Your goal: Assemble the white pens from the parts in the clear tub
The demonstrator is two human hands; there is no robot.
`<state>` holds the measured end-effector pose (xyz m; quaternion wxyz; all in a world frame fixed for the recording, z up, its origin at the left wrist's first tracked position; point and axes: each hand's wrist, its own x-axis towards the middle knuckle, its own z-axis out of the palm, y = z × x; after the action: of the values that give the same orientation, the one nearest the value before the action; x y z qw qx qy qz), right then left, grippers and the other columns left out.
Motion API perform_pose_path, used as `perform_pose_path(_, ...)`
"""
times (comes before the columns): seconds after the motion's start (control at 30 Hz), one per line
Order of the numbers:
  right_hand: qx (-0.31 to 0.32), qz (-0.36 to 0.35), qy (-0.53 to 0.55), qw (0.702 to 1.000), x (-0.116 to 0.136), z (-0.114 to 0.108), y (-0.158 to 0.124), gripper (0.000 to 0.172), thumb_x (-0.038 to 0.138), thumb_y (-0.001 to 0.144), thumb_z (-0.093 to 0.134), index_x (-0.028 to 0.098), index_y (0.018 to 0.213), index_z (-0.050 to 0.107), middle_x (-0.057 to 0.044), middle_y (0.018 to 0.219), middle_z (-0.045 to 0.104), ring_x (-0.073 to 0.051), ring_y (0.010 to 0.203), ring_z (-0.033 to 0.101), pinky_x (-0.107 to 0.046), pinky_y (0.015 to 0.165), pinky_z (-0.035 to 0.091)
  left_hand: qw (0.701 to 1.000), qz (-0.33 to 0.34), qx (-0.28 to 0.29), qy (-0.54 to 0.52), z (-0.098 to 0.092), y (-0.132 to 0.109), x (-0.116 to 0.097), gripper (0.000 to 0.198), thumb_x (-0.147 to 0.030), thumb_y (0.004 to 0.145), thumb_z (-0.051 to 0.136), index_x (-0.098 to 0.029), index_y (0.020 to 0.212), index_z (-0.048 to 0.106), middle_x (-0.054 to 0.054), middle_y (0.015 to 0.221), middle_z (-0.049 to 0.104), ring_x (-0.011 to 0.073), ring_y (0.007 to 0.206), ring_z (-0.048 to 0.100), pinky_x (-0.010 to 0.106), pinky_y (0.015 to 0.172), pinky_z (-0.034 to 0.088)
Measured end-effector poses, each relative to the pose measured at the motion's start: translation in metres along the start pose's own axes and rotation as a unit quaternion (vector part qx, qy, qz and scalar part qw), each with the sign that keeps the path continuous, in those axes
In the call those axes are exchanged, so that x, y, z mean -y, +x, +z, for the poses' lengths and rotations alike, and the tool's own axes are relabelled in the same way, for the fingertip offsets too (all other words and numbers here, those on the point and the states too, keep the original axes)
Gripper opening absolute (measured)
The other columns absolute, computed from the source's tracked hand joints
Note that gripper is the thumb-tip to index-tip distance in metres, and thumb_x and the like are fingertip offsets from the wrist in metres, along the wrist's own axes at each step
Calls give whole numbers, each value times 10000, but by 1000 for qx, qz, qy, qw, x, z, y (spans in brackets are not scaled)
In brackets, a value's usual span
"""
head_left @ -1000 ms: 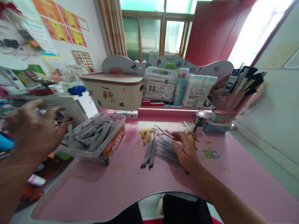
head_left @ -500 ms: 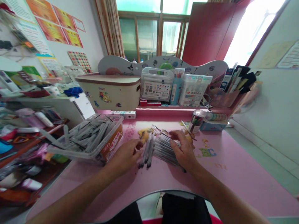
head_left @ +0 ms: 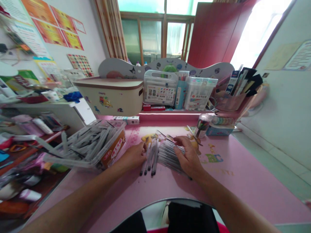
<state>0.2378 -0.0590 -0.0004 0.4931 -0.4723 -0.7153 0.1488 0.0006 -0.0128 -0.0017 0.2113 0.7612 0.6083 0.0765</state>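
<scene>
At the pink desk's (head_left: 243,194) middle, the left hand (head_left: 132,156) touches three loose pens (head_left: 148,159); whether its fingers pinch one is unclear. The right hand (head_left: 189,159) lies spread, unclenched, on the pen bundle (head_left: 167,154) beside them (pen box (head_left: 97,147) at the left edge).

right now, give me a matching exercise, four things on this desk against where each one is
Things:
1 tub
2 left hand
3 right hand
4 cream box

Places:
A laid on the pen pile
B at the back of the desk, lid on
C touching the loose pens
D on the left of the desk, full of grey pens

Pairs: 1-D, 2-C, 3-A, 4-B
</scene>
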Motion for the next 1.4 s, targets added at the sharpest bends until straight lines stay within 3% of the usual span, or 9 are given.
perform_pose_path(0.33,-3,-12,0,1000,2,0,1,217,211,897,507,207,1106,564,-69,1027,604,-211,919,588,-364,836,473,998,-26,-23,59,-5,-13,-10,497,-136,685,596,-184,1175,534,111,978,705,256,926,664,289,702,404)
perform_pose_path(0.53,23,-39,-31,999,-1,0,0,239,205,897,510,208,1132,558,-97,1099,627,-252,1052,575,-432,942,456,999,-10,-45,8,-23,-10,-16,374,-274,757,549,-187,1120,573,49,824,689,234,767,641,302,630,385)
perform_pose_path(0.73,89,-168,-108,976,2,6,-3,524,149,888,513,180,1403,424,-149,1417,501,-293,1326,420,-519,1115,329,980,128,78,-128,-21,-16,-45,270,-185,744,459,-191,911,672,33,910,711,209,849,625,286,730,455)
perform_pose_path(0.83,144,-192,-133,961,0,10,-3,398,124,904,496,159,1299,523,-148,1208,636,-278,1139,560,-473,990,456,973,165,129,-99,-19,-18,-53,266,-176,762,443,-182,899,671,43,928,718,215,873,637,289,756,469)
perform_pose_path(0.93,188,-169,-178,951,-4,14,-4,235,130,913,506,169,1122,606,-107,992,675,-244,939,612,-397,846,512,972,191,135,-33,-19,-17,-55,279,-191,832,423,-177,955,673,80,994,730,240,919,661,319,800,480)
perform_pose_path(1.03,205,-147,-209,945,-4,16,-6,152,218,919,553,160,1046,612,-106,957,654,-251,910,599,-389,807,509,971,215,98,43,-18,-19,-57,283,-214,881,433,-169,1019,677,142,1059,727,305,994,670,398,857,488)
perform_pose_path(1.13,216,-122,-205,947,1,16,-8,182,289,903,596,148,1018,598,-118,978,642,-262,916,585,-400,814,499,968,209,60,128,-14,-24,-61,272,-159,868,460,-142,1038,671,180,1052,722,356,978,681,457,829,512)
perform_pose_path(1.23,225,-92,-172,955,5,15,-11,83,181,894,549,154,966,579,-113,964,648,-243,894,585,-373,805,485,959,213,54,181,-11,-29,-66,280,-85,848,451,-99,1033,660,199,1029,715,364,942,690,465,788,536)
perform_pose_path(1.4,252,-43,-165,952,6,14,-13,101,106,871,500,159,920,571,-105,908,670,-224,795,590,-344,722,448,952,233,54,191,-8,-31,-71,267,-78,847,451,-75,1029,646,210,988,713,381,903,697,488,735,554)
